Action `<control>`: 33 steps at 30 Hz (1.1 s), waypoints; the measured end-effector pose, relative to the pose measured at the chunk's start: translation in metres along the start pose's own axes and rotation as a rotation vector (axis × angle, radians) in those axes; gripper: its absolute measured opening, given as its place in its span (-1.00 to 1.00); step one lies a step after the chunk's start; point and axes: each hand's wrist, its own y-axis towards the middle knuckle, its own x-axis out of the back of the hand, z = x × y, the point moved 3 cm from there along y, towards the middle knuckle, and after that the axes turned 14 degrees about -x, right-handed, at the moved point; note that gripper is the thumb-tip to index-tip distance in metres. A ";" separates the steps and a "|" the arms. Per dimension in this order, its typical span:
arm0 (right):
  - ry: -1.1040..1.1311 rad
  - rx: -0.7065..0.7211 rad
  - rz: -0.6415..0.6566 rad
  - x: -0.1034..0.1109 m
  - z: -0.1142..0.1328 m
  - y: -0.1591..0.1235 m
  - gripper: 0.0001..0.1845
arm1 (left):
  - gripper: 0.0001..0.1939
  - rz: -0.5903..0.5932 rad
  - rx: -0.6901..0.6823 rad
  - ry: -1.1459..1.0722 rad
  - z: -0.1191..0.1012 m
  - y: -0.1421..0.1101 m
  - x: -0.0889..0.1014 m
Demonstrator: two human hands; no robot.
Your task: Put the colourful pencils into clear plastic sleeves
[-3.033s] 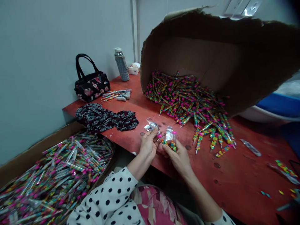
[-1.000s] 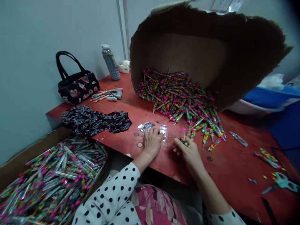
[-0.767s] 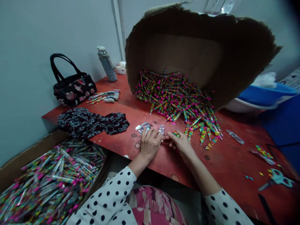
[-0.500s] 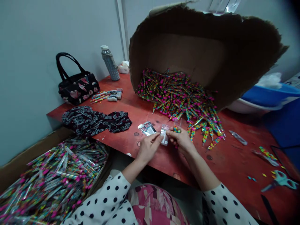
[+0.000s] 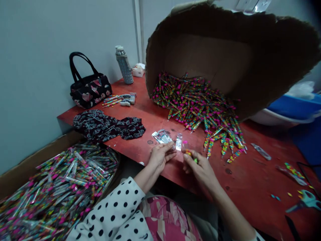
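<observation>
From the head camera I'm looking down at my two hands over a red-painted table. My right hand is pinching a beaded stick with a pink tip, its fingers and thumb closed near the stick's lower end. Just beside that tip, a clear plastic sleeve stands upright at the fingers of my left hand. That hand is half open, and I can't tell whether it grips the sleeve or only touches it.

Just past my left hand lie silvery plastic packets. Beyond my hands, a heap of beaded sticks spills from a cardboard carton tipped on its side. Farther left are a black patterned cloth, a black floral handbag and a grey bottle. Below the table edge on the left sits a box of bagged sticks. Over on the right lie teal scissors, near a white basin.
</observation>
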 end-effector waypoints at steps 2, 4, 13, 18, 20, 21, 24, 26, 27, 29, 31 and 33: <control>-0.097 0.031 -0.003 -0.005 -0.007 -0.012 -0.69 | -0.77 -0.017 0.001 -0.065 0.000 -0.001 -0.003; -0.162 0.064 -0.015 -0.010 -0.011 -0.018 -0.71 | -0.76 -0.043 -0.007 -0.086 0.001 -0.002 -0.007; -0.165 0.062 -0.078 -0.012 -0.013 -0.013 -0.70 | -0.73 0.015 -0.087 -0.029 0.005 -0.010 -0.021; -0.130 0.054 -0.055 -0.008 -0.009 -0.015 -0.70 | -0.73 0.021 -0.209 0.056 0.011 -0.015 -0.020; -0.029 0.004 0.015 -0.008 -0.005 -0.013 -0.69 | -0.77 0.099 -0.233 0.131 0.015 -0.018 -0.021; 0.028 -0.031 0.059 -0.008 -0.003 -0.012 -0.69 | -0.78 0.151 -0.235 0.163 0.017 -0.020 -0.022; 0.164 -0.133 0.160 -0.011 0.002 -0.009 -0.68 | -0.77 0.238 -0.218 0.191 0.018 -0.020 -0.022; 0.253 -0.167 0.204 -0.013 0.000 -0.010 -0.69 | -0.78 0.192 -0.214 0.134 0.013 -0.016 -0.018; 0.307 -0.179 0.221 -0.014 -0.002 -0.011 -0.69 | -0.78 0.151 -0.222 0.090 0.009 -0.014 -0.016; 0.403 -0.190 0.224 -0.016 -0.010 -0.013 -0.68 | -0.77 0.072 -0.250 0.019 0.003 -0.010 -0.011; 0.458 -0.185 0.181 -0.017 -0.017 -0.013 -0.69 | -0.76 0.048 -0.255 0.013 0.002 -0.011 -0.010; 0.488 -0.154 0.136 -0.018 -0.020 -0.011 -0.70 | -0.74 0.076 -0.221 0.062 0.007 -0.014 -0.011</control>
